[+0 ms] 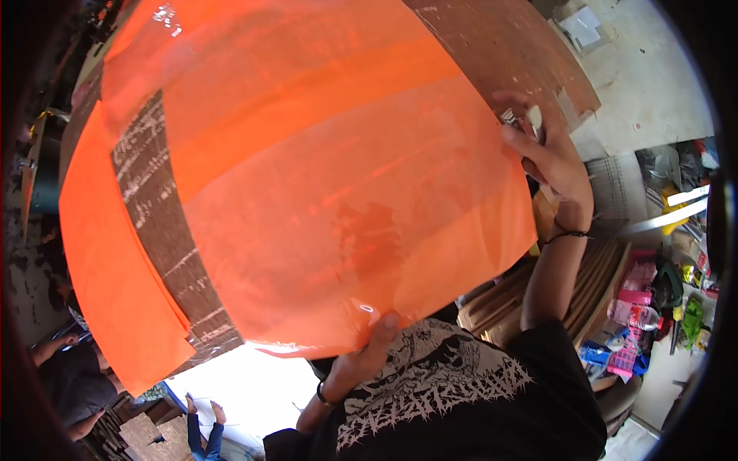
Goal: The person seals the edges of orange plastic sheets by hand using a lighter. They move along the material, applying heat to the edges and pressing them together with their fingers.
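Workshop, cluttered: concrete floor (653,84) upper right, stacked timber (592,276) and bright tools lower right, another person (69,376) seated lower left. Brown board tabletop (507,46) carries the work. Translucent orange film sheet (323,177): lies over most of the board, glossy and seemingly not yet smoothed; opaque orange sheet (108,261) beside it at left, with a dark bare strip (165,223) between. Left hand (369,346): closed on the film's near edge. Right hand (550,157): pinning the right edge while gripping a small pale tool (533,117). Judgement: laying underway, near corner lifted. Free room: floor beyond the board's right edge.
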The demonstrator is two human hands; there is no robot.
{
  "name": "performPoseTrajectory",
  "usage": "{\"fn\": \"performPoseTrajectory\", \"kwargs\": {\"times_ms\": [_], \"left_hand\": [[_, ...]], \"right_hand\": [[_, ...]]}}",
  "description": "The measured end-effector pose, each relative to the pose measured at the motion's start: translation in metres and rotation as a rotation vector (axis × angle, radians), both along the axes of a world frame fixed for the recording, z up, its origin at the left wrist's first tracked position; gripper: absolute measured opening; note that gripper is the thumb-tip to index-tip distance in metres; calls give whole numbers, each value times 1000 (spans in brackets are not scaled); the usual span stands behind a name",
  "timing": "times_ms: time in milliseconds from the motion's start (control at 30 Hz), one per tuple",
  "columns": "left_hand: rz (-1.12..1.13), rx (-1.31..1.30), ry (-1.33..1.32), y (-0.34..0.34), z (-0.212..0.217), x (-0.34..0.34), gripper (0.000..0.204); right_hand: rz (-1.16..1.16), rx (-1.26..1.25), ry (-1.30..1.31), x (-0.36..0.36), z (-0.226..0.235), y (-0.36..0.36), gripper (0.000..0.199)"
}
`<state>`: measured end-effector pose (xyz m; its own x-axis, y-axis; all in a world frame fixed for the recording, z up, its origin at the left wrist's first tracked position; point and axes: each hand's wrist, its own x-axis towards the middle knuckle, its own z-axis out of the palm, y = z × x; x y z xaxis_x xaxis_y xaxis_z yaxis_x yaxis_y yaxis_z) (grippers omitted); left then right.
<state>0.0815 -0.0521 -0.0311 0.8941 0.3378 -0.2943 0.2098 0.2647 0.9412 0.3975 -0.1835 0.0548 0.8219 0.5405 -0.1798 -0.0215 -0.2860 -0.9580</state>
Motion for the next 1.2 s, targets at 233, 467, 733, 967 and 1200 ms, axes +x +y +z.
{"fn": "performPoseTrajectory", "kwargs": {"times_ms": [233, 467, 733, 967, 1200], "left_hand": [[-67, -167, -94, 2, 21, 36, 35], [265, -96, -325, -1, 59, 78, 23], [517, 328, -204, 77, 82, 69, 34], [906, 300, -1, 132, 80, 36, 29], [616, 367, -109, 136, 61, 13, 47]], "right_hand": [[305, -207, -400, 30, 13, 56, 47], [-673, 404, -728, -42, 2, -10, 55], [-806, 280, -340, -158, -73, -12, 48], [-539, 482, -66, -150, -61, 27, 57], [-454, 379, -192, -141, -49, 48, 46]]}}
